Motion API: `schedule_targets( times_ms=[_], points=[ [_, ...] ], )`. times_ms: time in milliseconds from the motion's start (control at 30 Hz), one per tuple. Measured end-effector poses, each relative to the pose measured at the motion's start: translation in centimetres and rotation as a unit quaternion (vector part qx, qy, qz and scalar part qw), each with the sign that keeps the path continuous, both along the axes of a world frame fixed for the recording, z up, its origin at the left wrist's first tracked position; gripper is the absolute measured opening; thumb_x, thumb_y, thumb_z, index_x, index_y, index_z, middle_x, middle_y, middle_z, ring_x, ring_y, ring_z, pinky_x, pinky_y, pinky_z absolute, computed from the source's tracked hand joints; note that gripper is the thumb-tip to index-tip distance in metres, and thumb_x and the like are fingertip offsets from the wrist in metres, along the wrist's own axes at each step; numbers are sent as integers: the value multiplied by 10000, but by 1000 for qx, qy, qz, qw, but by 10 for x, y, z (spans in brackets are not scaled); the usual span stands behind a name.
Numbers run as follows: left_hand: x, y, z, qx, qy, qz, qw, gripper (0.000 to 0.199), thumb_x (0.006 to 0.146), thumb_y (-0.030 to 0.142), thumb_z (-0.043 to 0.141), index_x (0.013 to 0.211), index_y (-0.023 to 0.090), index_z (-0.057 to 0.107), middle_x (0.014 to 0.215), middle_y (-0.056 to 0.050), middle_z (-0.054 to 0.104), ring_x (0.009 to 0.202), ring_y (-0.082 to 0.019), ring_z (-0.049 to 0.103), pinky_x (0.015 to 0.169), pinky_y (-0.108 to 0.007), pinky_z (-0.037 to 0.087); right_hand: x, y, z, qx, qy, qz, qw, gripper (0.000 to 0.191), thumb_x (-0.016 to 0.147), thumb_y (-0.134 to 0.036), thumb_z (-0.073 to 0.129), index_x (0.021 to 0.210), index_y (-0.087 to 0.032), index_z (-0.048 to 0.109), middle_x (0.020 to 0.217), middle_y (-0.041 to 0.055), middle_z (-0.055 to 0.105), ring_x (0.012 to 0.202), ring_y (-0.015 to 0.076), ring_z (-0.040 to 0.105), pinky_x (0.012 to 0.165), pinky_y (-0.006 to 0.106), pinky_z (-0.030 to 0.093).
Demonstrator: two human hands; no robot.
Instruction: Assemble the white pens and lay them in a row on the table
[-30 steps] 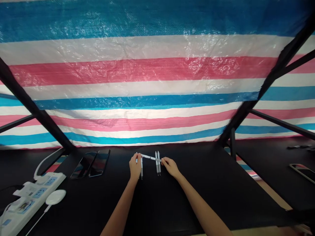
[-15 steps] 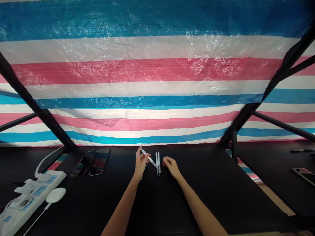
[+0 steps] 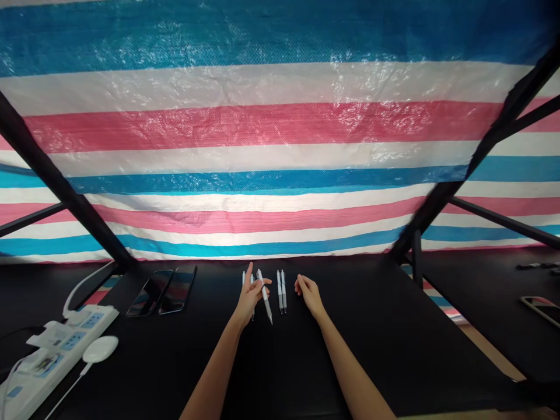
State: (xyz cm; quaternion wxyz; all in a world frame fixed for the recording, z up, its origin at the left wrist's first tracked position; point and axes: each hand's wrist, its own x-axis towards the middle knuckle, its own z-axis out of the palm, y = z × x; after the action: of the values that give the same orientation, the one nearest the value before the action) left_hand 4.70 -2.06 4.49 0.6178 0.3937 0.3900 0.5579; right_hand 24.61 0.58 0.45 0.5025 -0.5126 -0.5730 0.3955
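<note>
My left hand (image 3: 250, 294) grips a white pen (image 3: 265, 297) between thumb and fingers, its tip pointing down toward me and its index finger stretched out. Partly hidden behind that hand, more white pens (image 3: 244, 276) lie on the black table (image 3: 280, 361). To the right, a pair of white pens (image 3: 281, 291) lies side by side, tips toward me. My right hand (image 3: 310, 293) rests just right of this pair, apart from it, with its fingers curled together; whether anything is inside them is hidden.
Two dark phones (image 3: 164, 291) lie at the left. Nearer on that side are a white power strip (image 3: 61, 344) with plugs and a round white charger (image 3: 100, 349) on a cable. Another phone (image 3: 542, 309) is at far right. Black frame bars (image 3: 426, 224) and a striped sheet (image 3: 262, 122) stand behind.
The pen in my left hand has swung from a slant over the pair to a steeper angle, left of and apart from it. My right hand has shifted slightly right.
</note>
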Motion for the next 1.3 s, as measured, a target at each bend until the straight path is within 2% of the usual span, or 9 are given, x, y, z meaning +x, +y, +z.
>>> schedule_targets(
  times_ms=[167, 433, 800, 967, 1133, 1233, 1300],
  points=[
    [-1, -4, 2, -9, -6, -26, 1000, 761, 753, 396, 648, 1413, 268, 291, 870, -42, 649, 588, -88, 517, 618, -264, 441, 1, 2, -2, 5, 2, -4, 1000, 549, 820, -675, 368, 598, -196, 516, 539, 19, 533, 471, 142, 488, 488, 263, 412],
    [-2, -6, 7, -1, 0, -37, 999, 634, 746, 418, 643, 1317, 257, 421, 784, -10, 588, 561, -85, 486, 590, -266, 420, 1, 2, -3, 3, -13, -12, 1000, 566, 807, -697, 360, 588, -200, 516, 529, 25, 548, 464, 150, 502, 484, 271, 419],
    [-3, -5, 2, 5, -21, -36, 999, 568, 711, 392, 681, 1221, 239, 484, 732, 11, 570, 537, -87, 507, 561, -260, 430, 1, 2, -4, 4, 2, -7, 1000, 535, 810, -668, 396, 589, -199, 526, 532, 16, 542, 461, 145, 497, 486, 266, 400],
    [-1, -4, 2, -1, 3, -20, 1000, 650, 723, 427, 660, 1303, 239, 436, 757, -12, 612, 524, -84, 495, 535, -249, 414, 1, 3, -6, 1, -2, -5, 1000, 515, 821, -645, 400, 593, -200, 523, 542, 16, 536, 474, 147, 490, 499, 267, 396],
    [-8, -1, 0, -3, 25, 54, 998, 889, 700, 431, 682, 1430, 247, 210, 824, -38, 676, 517, -82, 504, 515, -226, 395, 1, 2, -5, 2, -2, -4, 1000, 516, 819, -646, 403, 593, -198, 523, 541, 15, 534, 474, 146, 491, 500, 265, 393],
    [-22, 3, -6, 0, 81, 155, 985, 813, 703, 438, 662, 1388, 198, 298, 796, -27, 661, 534, -86, 513, 526, -220, 409, 1, 2, -3, 7, -9, -5, 1000, 526, 824, -646, 397, 588, -192, 523, 544, 18, 537, 481, 142, 495, 502, 257, 396],
    [-33, 7, -12, 5, 144, 223, 964, 686, 735, 435, 617, 1327, 169, 395, 802, -35, 648, 597, -103, 554, 574, -228, 442, 1, 1, -2, 7, -8, -4, 1000, 532, 821, -650, 399, 590, -187, 525, 544, 19, 537, 481, 139, 495, 501, 253, 397]
  ],
)
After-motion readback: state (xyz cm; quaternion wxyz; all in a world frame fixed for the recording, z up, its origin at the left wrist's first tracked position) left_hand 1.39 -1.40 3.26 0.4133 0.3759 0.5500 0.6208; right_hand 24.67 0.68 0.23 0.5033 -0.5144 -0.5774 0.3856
